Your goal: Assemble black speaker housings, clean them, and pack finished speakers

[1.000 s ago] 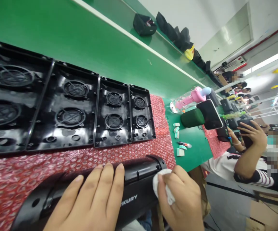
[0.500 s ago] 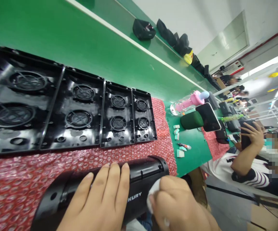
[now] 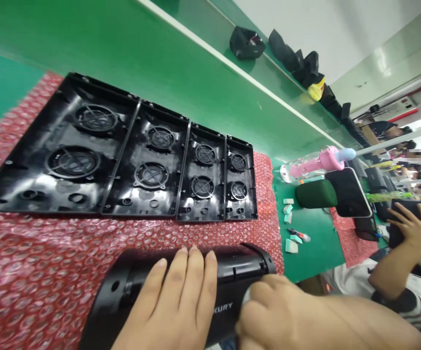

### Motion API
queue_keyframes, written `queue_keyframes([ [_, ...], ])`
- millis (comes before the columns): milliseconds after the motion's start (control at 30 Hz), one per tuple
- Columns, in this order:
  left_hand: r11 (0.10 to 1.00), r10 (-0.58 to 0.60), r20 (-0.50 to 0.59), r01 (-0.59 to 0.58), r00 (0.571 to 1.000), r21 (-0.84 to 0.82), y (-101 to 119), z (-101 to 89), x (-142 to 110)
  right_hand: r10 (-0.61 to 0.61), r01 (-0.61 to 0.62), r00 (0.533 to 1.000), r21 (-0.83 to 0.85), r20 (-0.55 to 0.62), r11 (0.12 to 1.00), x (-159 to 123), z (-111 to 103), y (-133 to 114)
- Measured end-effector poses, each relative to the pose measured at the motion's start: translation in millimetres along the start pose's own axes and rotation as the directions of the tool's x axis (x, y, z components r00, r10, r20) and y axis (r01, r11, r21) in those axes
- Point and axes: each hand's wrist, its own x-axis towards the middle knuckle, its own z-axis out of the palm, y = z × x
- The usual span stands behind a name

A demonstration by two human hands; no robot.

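Note:
A black curved speaker housing (image 3: 228, 266) with white letters ending in "KURY" lies at the lower middle. My left hand (image 3: 179, 296) rests flat across its top, fingers stretched out and touching the surface. At the housing's right end, my right hand (image 3: 269, 308) is closed on a white cloth (image 3: 246, 295), pressed to the lettered face. Only a small edge of the cloth shows; the rest is hidden in the fist. Beyond both hands, several black speaker shells (image 3: 161, 187) stand side by side in a row, their insides up, each with two round grilles.
Red bubble wrap (image 3: 68, 238) covers the green bench under the shells and housing. To the right are small white-and-teal blocks (image 3: 291, 246), a pen-like tool (image 3: 300, 235), a dark green cylinder (image 3: 316, 194), a phone (image 3: 349, 192) and a pink bottle (image 3: 307, 167). A co-worker's hand (image 3: 412, 223) holds a dark item.
The whole view has shifted, so the bench and shells appear farther right. My left hand stays on the housing. Less of the white cloth shows beside my right fist.

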Motion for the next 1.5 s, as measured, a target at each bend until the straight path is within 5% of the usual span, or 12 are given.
queue_keyframes([
  [133,1.000,0.005,-0.025,-0.005,1.000,-0.008,1.1,0.1,0.6,-0.104,0.104,0.995,0.039,-0.010,0.994,28.8,-0.3,5.1],
  [300,1.000,-0.015,-0.033,0.015,0.999,-0.014,3.9,-0.5,0.4,0.135,-0.136,0.930,0.021,-0.343,0.991,-16.4,29.0,-2.5],
  [400,1.000,-0.023,-0.027,0.023,0.999,-0.019,3.9,-2.0,2.0,0.256,-0.256,0.898,0.050,-0.358,0.965,-26.2,38.0,-9.3],
  [500,1.000,0.011,-0.055,-0.012,0.998,-0.020,1.0,-3.3,4.1,0.276,-0.274,0.866,0.067,-0.417,0.959,1.3,39.1,-14.0],
  [667,0.990,0.129,-0.095,-0.133,0.987,-0.040,-5.6,-4.7,6.3,0.194,-0.225,0.876,-0.017,-0.442,0.974,36.8,40.0,-14.2],
  [800,0.991,0.129,-0.115,-0.134,0.985,-0.032,-5.6,-5.0,6.1,0.334,-0.360,0.805,0.043,-0.491,0.932,1.4,41.6,-19.1],
  [900,0.992,0.122,-0.122,-0.125,0.985,-0.017,-5.0,-3.7,6.4,0.525,-0.531,0.696,0.142,-0.490,0.836,-18.8,41.3,-24.9],
  [1000,0.992,0.124,-0.141,-0.125,0.982,0.001,-6.9,-2.3,7.5,0.591,-0.618,0.592,0.162,-0.548,0.769,0.3,40.6,-28.5],
  [1200,0.983,0.184,-0.159,-0.183,0.970,0.022,-11.3,-5.5,8.2,0.428,-0.469,0.607,0.133,-0.670,0.873,60.0,35.2,-27.7],
  [1367,0.980,0.197,-0.149,-0.194,0.969,0.032,-12.4,-9.6,10.1,0.421,-0.489,0.632,0.088,-0.650,0.868,20.4,44.0,-36.4],
  [1500,0.977,0.213,-0.105,-0.210,0.972,0.039,-13.2,-11.2,12.4,0.620,-0.653,0.518,0.197,-0.588,0.732,-25.3,53.8,-33.7],
])
